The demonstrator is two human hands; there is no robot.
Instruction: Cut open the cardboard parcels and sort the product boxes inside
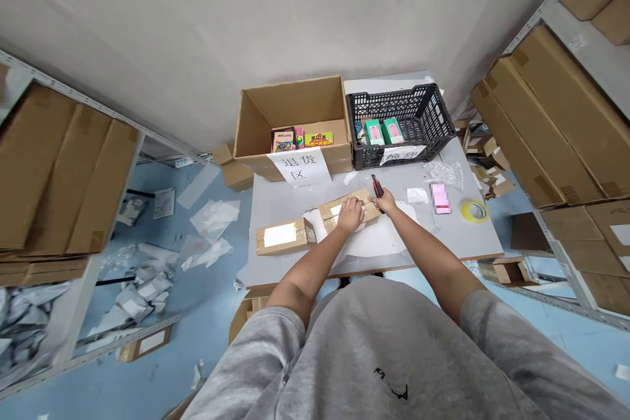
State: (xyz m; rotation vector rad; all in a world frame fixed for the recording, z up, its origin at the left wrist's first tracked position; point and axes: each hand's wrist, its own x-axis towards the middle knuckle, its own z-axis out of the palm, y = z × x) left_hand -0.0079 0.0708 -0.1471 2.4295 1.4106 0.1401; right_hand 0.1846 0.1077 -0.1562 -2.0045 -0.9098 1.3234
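Cardboard parcel (pixel 325 215) under spread left fingers (pixel 350 210), right fingers (pixel 381 197) gripping utility knife (pixel 377 188) alongside

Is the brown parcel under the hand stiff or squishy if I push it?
Probably fairly stiff: the cardboard parcel keeps its square corners under the left hand. It would likely slide rather than roll, since it is flat-sided and lies on a white sheet. Its shiny packing tape may feel a little slippery.
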